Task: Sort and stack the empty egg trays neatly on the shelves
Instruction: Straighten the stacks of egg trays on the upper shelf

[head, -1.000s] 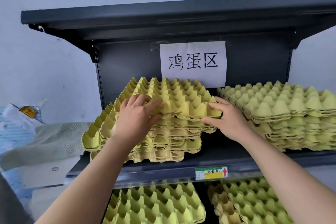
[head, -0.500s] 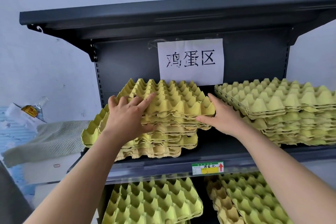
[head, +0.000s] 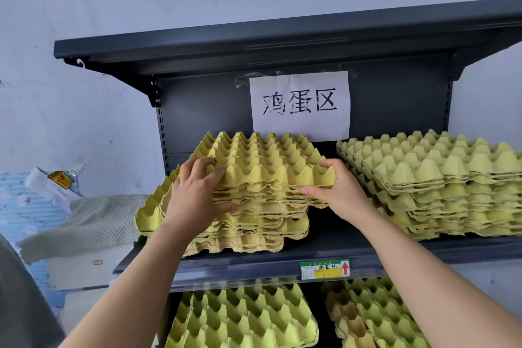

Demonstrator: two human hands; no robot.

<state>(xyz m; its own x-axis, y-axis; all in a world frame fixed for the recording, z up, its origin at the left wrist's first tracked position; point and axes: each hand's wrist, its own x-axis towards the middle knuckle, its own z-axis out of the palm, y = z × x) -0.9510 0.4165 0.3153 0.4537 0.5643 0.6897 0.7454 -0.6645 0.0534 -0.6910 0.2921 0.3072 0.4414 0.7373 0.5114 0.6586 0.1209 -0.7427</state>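
A crooked stack of yellow egg trays sits on the left of the middle shelf, its lower trays skewed out to the left. My left hand grips the front left edge of the upper trays, fingers on top and thumb below. My right hand grips the front right corner of those same trays. A second, tidier stack of greenish trays fills the right of that shelf.
A paper sign hangs on the dark back panel under the top shelf. More egg trays lie on the lower shelf, left and right. A green price label marks the shelf edge. Cloth and boxes lie left.
Both hands have closed onto the upper trays of the left stack, the right hand's thumb now hooked over the corner. The upper trays look slightly lifted and turned.
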